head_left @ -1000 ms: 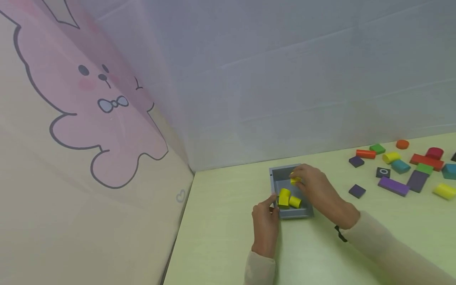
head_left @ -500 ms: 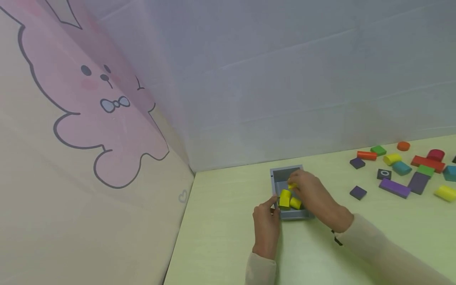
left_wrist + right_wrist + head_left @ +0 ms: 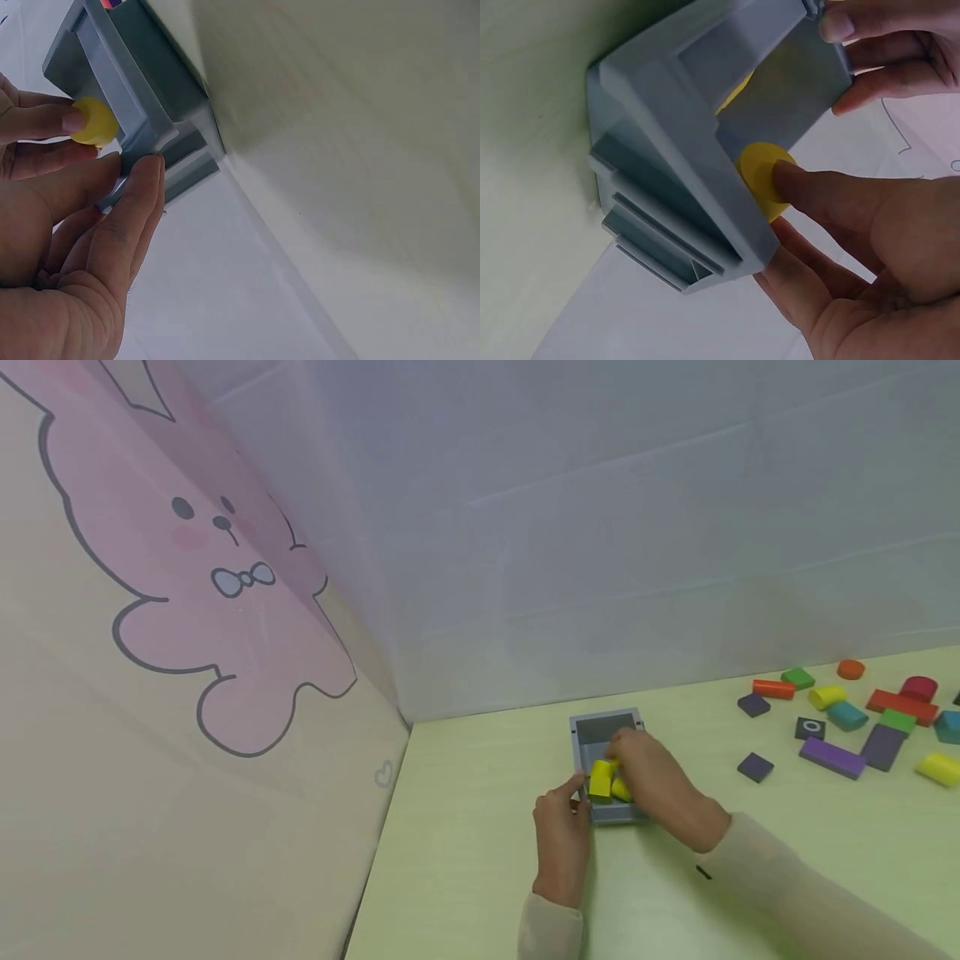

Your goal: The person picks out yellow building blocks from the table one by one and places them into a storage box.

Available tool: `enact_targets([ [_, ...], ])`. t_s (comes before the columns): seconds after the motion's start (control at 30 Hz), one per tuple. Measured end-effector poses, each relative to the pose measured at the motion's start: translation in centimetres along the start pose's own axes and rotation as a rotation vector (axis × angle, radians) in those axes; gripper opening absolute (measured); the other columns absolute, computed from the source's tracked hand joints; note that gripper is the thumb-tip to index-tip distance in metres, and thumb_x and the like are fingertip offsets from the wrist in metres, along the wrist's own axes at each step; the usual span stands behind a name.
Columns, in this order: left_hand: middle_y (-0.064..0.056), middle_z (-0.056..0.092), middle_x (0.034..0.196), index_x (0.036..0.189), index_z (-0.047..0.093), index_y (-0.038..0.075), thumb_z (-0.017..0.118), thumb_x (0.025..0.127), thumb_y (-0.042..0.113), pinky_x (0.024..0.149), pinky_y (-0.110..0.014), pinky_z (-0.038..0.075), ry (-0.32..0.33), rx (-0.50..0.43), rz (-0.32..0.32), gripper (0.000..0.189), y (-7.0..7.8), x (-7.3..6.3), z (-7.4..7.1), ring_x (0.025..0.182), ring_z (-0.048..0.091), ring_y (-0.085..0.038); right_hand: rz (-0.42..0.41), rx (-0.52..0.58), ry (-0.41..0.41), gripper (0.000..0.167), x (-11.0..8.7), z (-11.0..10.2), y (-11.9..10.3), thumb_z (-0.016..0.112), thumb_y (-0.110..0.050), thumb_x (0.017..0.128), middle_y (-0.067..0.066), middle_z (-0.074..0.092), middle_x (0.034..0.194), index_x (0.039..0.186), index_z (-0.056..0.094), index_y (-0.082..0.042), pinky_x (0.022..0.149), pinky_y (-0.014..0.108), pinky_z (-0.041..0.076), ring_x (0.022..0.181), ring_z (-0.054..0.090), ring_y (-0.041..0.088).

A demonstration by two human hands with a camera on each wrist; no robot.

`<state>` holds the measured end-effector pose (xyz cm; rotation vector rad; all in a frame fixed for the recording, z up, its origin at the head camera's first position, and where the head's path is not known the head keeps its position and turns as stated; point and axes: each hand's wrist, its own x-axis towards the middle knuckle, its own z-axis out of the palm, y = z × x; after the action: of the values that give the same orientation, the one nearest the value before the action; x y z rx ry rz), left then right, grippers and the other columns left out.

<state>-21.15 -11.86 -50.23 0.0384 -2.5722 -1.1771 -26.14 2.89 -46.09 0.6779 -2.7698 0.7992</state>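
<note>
A small grey box (image 3: pixel 619 816) stands on the table in front of me, its top open. My left hand (image 3: pixel 561 835) holds the box's left wall between thumb and fingers. From the right, my right hand (image 3: pixel 662 783) reaches over the box and pinches a yellow cylinder block (image 3: pixel 759 176) between thumb and fingers. In the left wrist view this yellow cylinder block (image 3: pixel 95 122) shows at the box's opening. Other yellow blocks (image 3: pixel 601 782) lie at the near end of the box, partly covered by my right hand in the head view.
Right of the box lie several loose blocks, among them a purple bar (image 3: pixel 832 757), a dark purple tile (image 3: pixel 755 767), a red bar (image 3: pixel 903 707) and a yellow cylinder (image 3: pixel 939 768). A pale wall sheet (image 3: pixel 585 568) rises behind the table; another with a printed pink rabbit (image 3: pixel 247 643) stands left.
My right hand has moved lower and nearer inside the box with the yellow cylinder block, toward the other yellow blocks. My left hand stays on the box wall.
</note>
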Motion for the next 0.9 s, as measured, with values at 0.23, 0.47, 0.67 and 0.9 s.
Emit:
enact_targets([
  [0.23,-0.014,0.079,0.115,0.123,0.078,-0.001,0.075,0.086,-0.016,0.057,-0.017,0.05,-0.003,0.002,-0.002,0.04,0.1,-0.2,0.0,0.07,0.07,-0.008,-0.003,0.0,-0.018,0.02,0.2,0.5,0.1,0.076,0.023,0.073,0.013,0.069,0.087,0.083,0.078,0.006,0.07,0.037,0.055,0.078,0.062,0.024],
  [0.47,-0.013,0.079,0.115,0.122,0.077,-0.002,0.075,0.085,-0.016,0.057,-0.017,0.05,0.001,0.011,0.014,0.039,0.2,-0.2,0.0,0.069,0.07,-0.008,0.009,-0.018,-0.035,0.02,0.3,0.8,0.1,0.074,0.023,0.074,0.011,0.065,0.082,0.077,0.076,0.004,0.066,0.036,0.051,0.073,0.055,0.021],
  [0.67,-0.014,0.079,0.115,0.122,0.078,-0.002,0.075,0.085,-0.016,0.057,-0.017,0.05,0.001,0.009,0.016,0.04,0.2,-0.1,0.0,0.069,0.07,-0.008,0.028,-0.031,-0.052,0.02,0.3,0.9,-0.3,0.073,0.022,0.077,0.011,0.061,0.082,0.077,0.072,0.002,0.067,0.036,0.049,0.074,0.052,0.022],
  [0.9,-0.013,0.079,0.116,0.123,0.078,0.0,0.076,0.086,-0.016,0.059,-0.017,0.052,0.0,0.015,0.007,0.041,0.1,0.0,0.0,0.07,0.071,-0.009,0.045,-0.061,-0.066,0.019,0.5,1.1,-0.5,0.075,0.02,0.078,0.012,0.059,0.083,0.079,0.07,0.002,0.069,0.038,0.051,0.076,0.052,0.024],
])
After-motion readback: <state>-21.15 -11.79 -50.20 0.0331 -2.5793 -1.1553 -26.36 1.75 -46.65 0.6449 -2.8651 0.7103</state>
